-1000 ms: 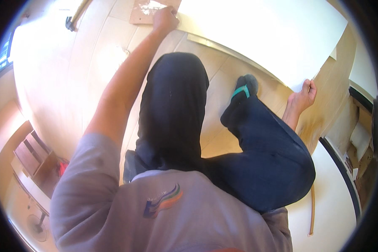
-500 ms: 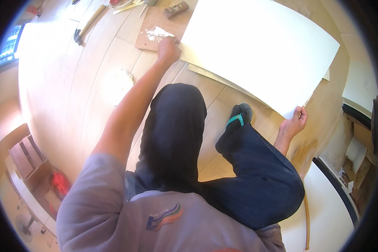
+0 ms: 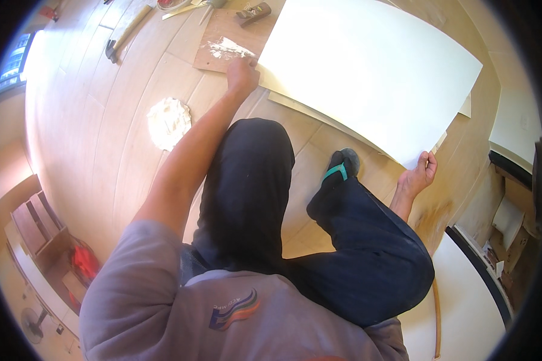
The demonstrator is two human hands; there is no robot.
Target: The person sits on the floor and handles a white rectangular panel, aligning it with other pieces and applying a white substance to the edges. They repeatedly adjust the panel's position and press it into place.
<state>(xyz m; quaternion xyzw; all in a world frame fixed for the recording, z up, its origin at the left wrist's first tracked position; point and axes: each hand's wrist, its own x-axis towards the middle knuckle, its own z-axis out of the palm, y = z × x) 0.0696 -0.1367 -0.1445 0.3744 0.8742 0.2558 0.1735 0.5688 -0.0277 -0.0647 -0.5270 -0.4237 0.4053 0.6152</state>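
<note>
A large white panel (image 3: 367, 72) lies slanted across the floor in front of my knees. My left hand (image 3: 243, 76) is closed on its near left corner, beside a brown board (image 3: 214, 37) smeared with white paste. At the near right corner, my right hand (image 3: 418, 174) pinches the panel's edge between thumb and fingers. Beneath the panel, the edge of another pale sheet (image 3: 319, 119) sticks out on the near side. A small dark wooden hand plane (image 3: 254, 14) rests on the brown board.
On the tiled floor to the left are a hammer (image 3: 126, 35) and a round white lumpy mass (image 3: 169, 123). A sandalled foot (image 3: 342, 168) is close to the panel's near edge. Another white panel (image 3: 464, 301) with a wooden strip (image 3: 438, 319) lies at the lower right.
The panel and both hands have shifted very slightly, the right corner a little to the left. The glare on the left floor has faded, so the white lumpy mass shows clearly.
</note>
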